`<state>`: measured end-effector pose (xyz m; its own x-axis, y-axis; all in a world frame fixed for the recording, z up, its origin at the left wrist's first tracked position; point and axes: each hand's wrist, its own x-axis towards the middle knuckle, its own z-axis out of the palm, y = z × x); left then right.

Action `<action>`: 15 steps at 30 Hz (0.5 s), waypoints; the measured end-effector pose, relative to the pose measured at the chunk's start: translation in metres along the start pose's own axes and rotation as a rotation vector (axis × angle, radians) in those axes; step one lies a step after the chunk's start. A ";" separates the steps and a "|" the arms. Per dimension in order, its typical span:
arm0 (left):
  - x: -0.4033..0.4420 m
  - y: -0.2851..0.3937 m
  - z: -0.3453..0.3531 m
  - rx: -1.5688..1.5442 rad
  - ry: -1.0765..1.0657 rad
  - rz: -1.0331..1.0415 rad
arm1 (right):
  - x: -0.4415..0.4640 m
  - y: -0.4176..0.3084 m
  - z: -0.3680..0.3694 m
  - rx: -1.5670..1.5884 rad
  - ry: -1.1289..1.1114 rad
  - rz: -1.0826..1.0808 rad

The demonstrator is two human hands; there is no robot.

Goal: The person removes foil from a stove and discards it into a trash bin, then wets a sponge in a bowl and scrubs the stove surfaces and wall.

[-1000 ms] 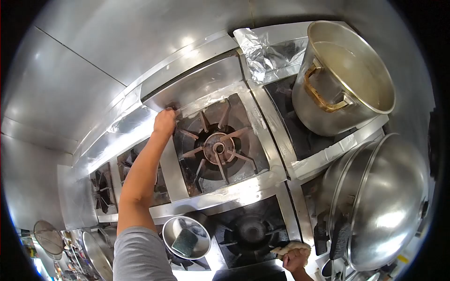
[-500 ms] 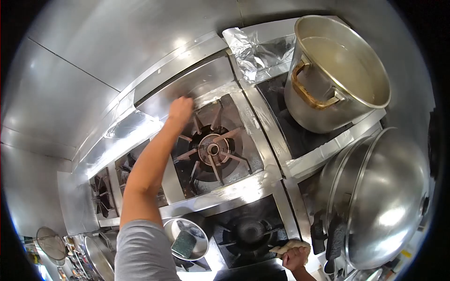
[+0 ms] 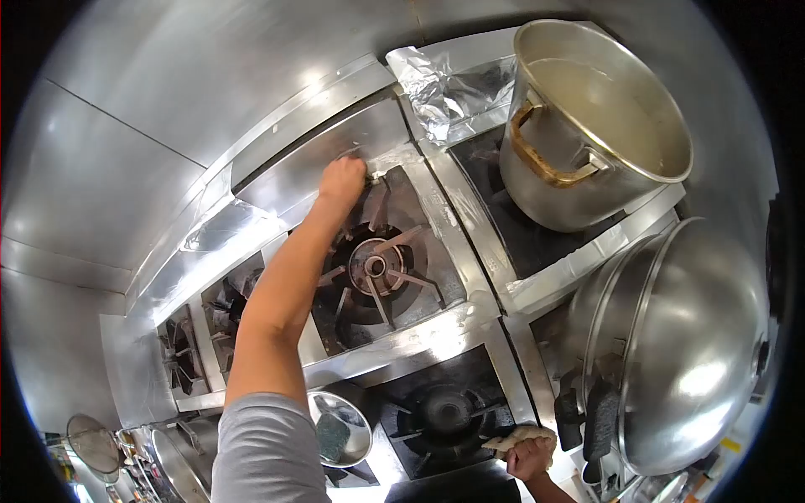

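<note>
Head view, and it's left hand [image 3: 344, 178] right up at the back of the rear burner [image 3: 376, 266], close to the steel back panel [image 3: 310, 168], fingers curled in, contents of the grip impossible to tell. Down at the front, right hand [image 3: 527, 459] clenched round a bunched pale cloth [image 3: 541, 436], by the near corner of the front burner [image 3: 446, 412]. Just left of that burner, beside the grey sleeve [image 3: 272, 448], a metal bowl [image 3: 358, 411] with a dark green scouring pad [image 3: 333, 437] inside. Glare all along the steel stove top [image 3: 402, 344], whitish smears round the rear burner. Over to the right, a tall pot [image 3: 545, 201] of cloudy liquid, crumpled foil [image 3: 423, 84] alongside, big domed metal pans [image 3: 696, 352] nearer the front. Steel wall [image 3: 168, 75] behind; strainer [image 3: 92, 444] at lower left.
</note>
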<state>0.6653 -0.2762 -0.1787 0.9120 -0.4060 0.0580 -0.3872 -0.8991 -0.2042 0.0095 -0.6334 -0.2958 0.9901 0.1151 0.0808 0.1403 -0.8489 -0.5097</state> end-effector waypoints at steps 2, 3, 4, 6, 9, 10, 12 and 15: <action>-0.016 -0.002 -0.004 -0.006 -0.002 -0.020 | 0.011 -0.006 -0.016 -0.031 0.003 -0.040; -0.030 -0.013 -0.012 -0.019 -0.025 -0.061 | 0.014 -0.006 -0.017 -0.043 -0.012 -0.040; -0.038 -0.024 -0.018 -0.027 -0.044 -0.098 | 0.010 -0.001 -0.010 -0.009 -0.004 -0.046; -0.039 -0.048 0.002 -0.008 -0.028 -0.098 | 0.002 0.004 -0.001 -0.006 -0.010 -0.004; -0.028 -0.014 -0.006 0.035 -0.030 -0.132 | -0.007 0.005 0.005 0.009 -0.020 0.045; -0.020 -0.008 -0.002 0.014 -0.022 -0.174 | -0.007 0.005 0.003 -0.008 -0.049 0.040; -0.017 -0.016 0.007 0.018 0.011 -0.166 | -0.015 0.011 0.012 -0.030 -0.075 0.040; -0.041 -0.050 0.015 0.088 0.037 0.035 | 0.003 -0.001 -0.006 -0.076 -0.028 0.013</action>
<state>0.6493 -0.2121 -0.1855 0.8917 -0.4446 0.0854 -0.4042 -0.8668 -0.2920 0.0125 -0.6354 -0.2904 0.9918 0.1174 0.0502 0.1274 -0.8869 -0.4440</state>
